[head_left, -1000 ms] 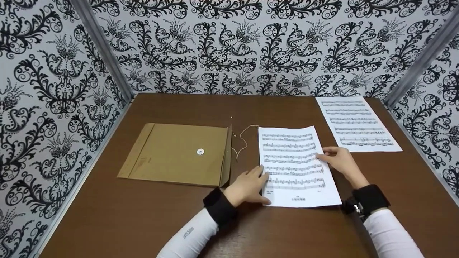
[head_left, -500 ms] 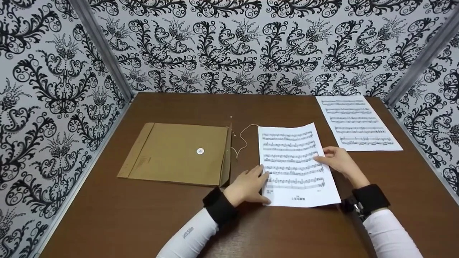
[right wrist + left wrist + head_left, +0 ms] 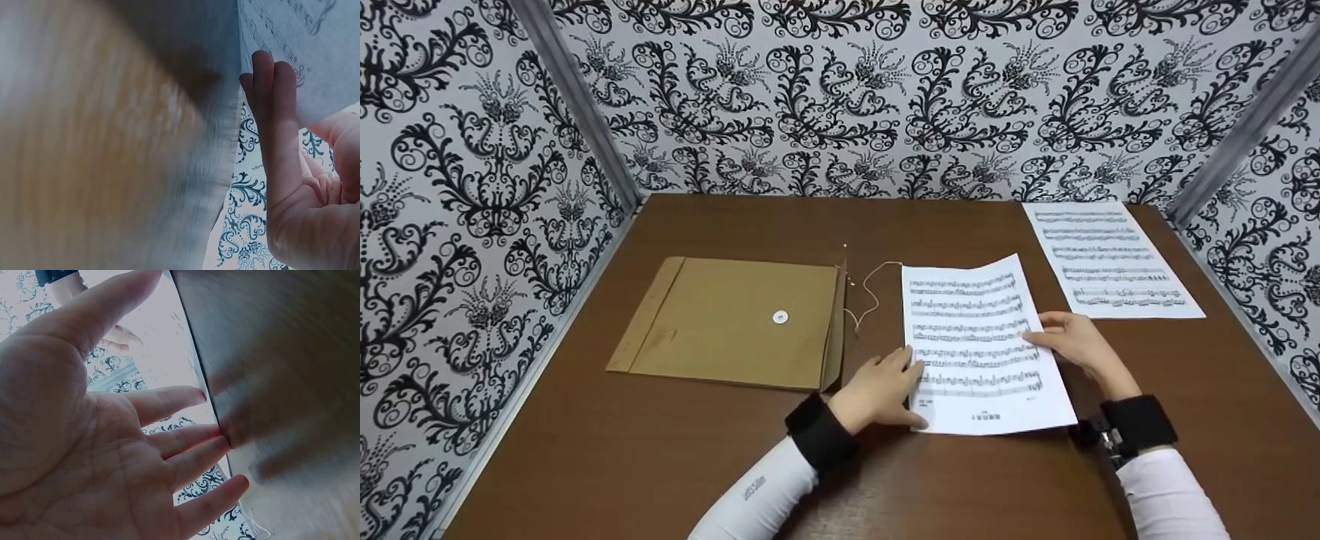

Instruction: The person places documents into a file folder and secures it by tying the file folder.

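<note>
A sheet of printed music (image 3: 975, 300) lies in front of me in the head view, its title line at the near edge. Along its left edge rests my left hand (image 3: 877, 391), fingers spread; the left wrist view shows the fingertips (image 3: 216, 430) right at the paper's edge. My right hand (image 3: 1072, 343) pinches the right edge, thumb on top and fingers beneath. That side of the paper is lifted and bowed, and its far right corner stands up. In the right wrist view the fingers (image 3: 275, 112) extend under the sheet (image 3: 332, 62).
A brown paper envelope (image 3: 735, 322) with a white button (image 3: 781, 317) lies to the left, its flap side toward the sheet. A thin string (image 3: 874, 300) trails between them. Another music sheet (image 3: 1110, 255) lies at the back right of the brown table (image 3: 945, 487), near the patterned wall.
The far right corner of the music sheet has risen a little. My right hand has slid slightly toward me along the edge, while my left hand has stayed in place.
</note>
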Available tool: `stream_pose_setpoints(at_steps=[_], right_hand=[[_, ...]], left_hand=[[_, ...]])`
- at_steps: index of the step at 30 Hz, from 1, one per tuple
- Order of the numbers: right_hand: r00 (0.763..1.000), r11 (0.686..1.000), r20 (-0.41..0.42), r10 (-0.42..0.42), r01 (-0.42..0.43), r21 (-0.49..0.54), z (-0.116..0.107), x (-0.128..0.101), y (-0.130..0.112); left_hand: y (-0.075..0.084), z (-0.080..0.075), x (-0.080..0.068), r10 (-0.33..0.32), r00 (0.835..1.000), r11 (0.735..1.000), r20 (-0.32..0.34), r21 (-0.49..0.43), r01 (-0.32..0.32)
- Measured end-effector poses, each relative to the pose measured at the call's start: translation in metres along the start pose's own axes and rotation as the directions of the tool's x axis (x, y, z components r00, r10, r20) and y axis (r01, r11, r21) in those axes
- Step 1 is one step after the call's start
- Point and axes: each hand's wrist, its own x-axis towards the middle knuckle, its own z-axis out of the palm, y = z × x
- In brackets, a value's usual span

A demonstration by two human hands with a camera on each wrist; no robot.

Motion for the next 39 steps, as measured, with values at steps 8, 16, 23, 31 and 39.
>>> stream_pose_setpoints(at_steps=[8,16,23,31,39], right_hand=[[1.0,0.999,-0.004,-0.013,0.013,0.037,-0.001,0.0,0.003],[1.0,0.994,-0.005,-0.004,0.005,0.108,-0.001,-0.003,0.003],[1.0,0.975,0.01,-0.002,0.0,0.224,-0.001,-0.003,0.0],[0.999,0.958,-0.04,0.001,0.01,0.285,-0.006,-0.009,-0.007],[0.997,0.903,-0.075,-0.002,0.034,0.428,-0.006,-0.01,-0.015]], left_hand=[[0.0,0.001,0.002,-0.007,1.0,1.0,0.007,0.009,0.007],[-0.002,-0.001,0.002,0.004,1.0,1.0,-0.005,-0.003,-0.004],[-0.004,-0.003,0.001,0.012,0.999,0.999,-0.036,0.045,-0.01],[-0.01,-0.018,-0.002,-0.049,0.998,0.992,-0.025,-0.115,0.046],[-0.024,-0.036,-0.008,-0.115,0.993,0.943,-0.002,-0.315,0.108]])
